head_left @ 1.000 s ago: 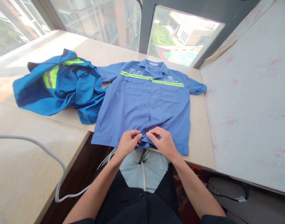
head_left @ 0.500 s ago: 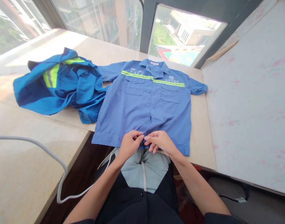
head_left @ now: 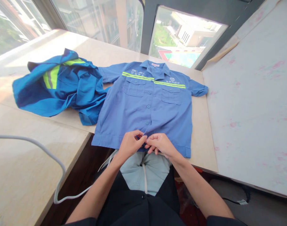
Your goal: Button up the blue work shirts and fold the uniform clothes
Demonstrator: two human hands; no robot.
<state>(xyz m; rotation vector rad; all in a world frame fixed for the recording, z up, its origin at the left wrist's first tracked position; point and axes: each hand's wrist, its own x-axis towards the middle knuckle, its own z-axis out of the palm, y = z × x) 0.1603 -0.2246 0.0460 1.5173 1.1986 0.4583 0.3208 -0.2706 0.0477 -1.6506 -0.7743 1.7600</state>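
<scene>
A blue short-sleeved work shirt (head_left: pixel 134 113) lies front side up, collar away from me, with yellow-green reflective strips across the chest. Its upper front buttons sit beside the placket, which hangs slightly apart. At the bottom hem, my left hand (head_left: pixel 132 143) pinches the shirt's front edge between thumb and fingers, with a fold of blue cloth showing inside. My right hand (head_left: pixel 161 144) meets it there, thumb and forefinger closed on the same spot and the other fingers curled below. The fingertips hide the lowest part of the placket and any button there.
A darker blue crumpled garment (head_left: pixel 70 84) with a reflective strip lies at the left, touching the shirt's sleeve. A white cable (head_left: pixel 46 150) loops over the left tabletop (head_left: pixel 21 169). Windows (head_left: pixel 98 22) stand behind, and a flower-patterned panel (head_left: pixel 251 110) borders the right.
My left hand has shifted slightly, its thumb moving right toward the right fingertips. The right hand stays almost in place, and the shirt lies nearly as before.
</scene>
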